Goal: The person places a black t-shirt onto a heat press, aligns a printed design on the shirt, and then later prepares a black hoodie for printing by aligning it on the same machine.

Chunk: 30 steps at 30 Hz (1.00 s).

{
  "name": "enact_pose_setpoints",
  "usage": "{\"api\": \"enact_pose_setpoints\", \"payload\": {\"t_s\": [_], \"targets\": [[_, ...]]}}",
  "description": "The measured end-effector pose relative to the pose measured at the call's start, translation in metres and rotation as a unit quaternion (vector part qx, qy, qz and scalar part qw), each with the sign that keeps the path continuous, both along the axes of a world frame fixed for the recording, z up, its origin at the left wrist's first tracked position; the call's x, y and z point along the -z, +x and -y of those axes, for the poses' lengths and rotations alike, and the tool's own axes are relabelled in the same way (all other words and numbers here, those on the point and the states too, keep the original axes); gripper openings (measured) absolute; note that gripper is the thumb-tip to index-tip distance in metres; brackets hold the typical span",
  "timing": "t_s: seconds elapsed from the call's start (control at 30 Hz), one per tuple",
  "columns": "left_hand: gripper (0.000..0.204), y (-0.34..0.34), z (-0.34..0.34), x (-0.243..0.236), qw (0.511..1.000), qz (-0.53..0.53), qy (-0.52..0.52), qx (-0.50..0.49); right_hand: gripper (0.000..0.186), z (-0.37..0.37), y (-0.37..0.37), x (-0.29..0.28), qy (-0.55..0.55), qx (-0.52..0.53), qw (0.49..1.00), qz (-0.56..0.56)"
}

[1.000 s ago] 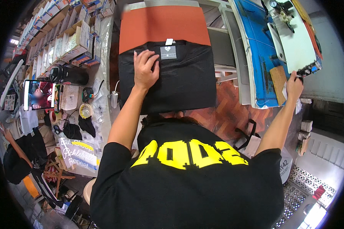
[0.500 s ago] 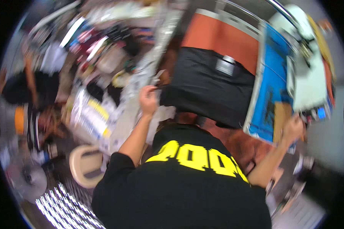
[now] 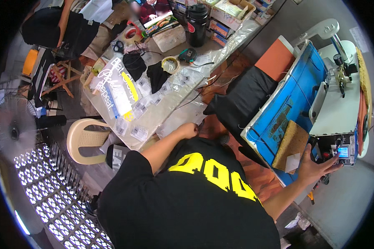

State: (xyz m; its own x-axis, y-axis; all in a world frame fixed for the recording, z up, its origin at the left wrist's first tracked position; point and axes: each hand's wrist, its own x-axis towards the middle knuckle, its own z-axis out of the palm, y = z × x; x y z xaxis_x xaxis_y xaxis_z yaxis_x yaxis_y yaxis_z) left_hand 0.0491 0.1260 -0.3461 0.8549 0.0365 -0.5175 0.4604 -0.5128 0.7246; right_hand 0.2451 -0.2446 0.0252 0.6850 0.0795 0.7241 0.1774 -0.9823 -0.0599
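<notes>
At the control box [image 3: 350,155], right hand [image 3: 312,168] splay-fingered, contact unclear; left hand [image 3: 189,130] curled closed.

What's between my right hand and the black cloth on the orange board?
The head view shows a brown board and blue panel between your right hand and the black cloth.

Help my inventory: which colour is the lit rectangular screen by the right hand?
The lit rectangular screen is blue; best: head view.

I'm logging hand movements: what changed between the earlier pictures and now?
The left hand has left the black shirt and come back toward the body. The right hand, already beside the control box, has spread open. The view swung left. The shirt still lies over the orange board.
</notes>
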Motion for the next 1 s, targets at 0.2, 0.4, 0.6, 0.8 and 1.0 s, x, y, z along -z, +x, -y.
{"api": "enact_pose_setpoints", "payload": {"t_s": [0.2, 0.4, 0.6, 0.8, 1.0], "targets": [[0.038, -0.038, -0.001, 0.01, 0.994, -0.077, -0.063, -0.044, 0.113, -0.042, -0.002, -0.006, -0.001, -0.028, 0.998, 0.065], [0.045, -0.095, -0.012, 0.057, 0.99, -0.138, -0.005, -0.034, 0.105, -0.05, 0.004, 0.001, -0.004, -0.047, 0.994, 0.102], [0.031, -0.08, -0.02, -0.039, 0.95, -0.114, -0.148, -0.251, 0.027, 0.052, -0.028, -0.031, 0.314, -0.211, 0.925, -0.021], [0.026, 0.027, -0.141, -0.104, 0.85, 0.228, 0.276, -0.387, 0.031, 0.087, -0.04, -0.054, 0.483, -0.503, 0.714, -0.069], [0.021, 0.063, -0.183, -0.097, 0.856, 0.018, 0.427, -0.29, 0.023, -0.001, -0.06, -0.038, 0.388, -0.341, 0.851, -0.092]]}}
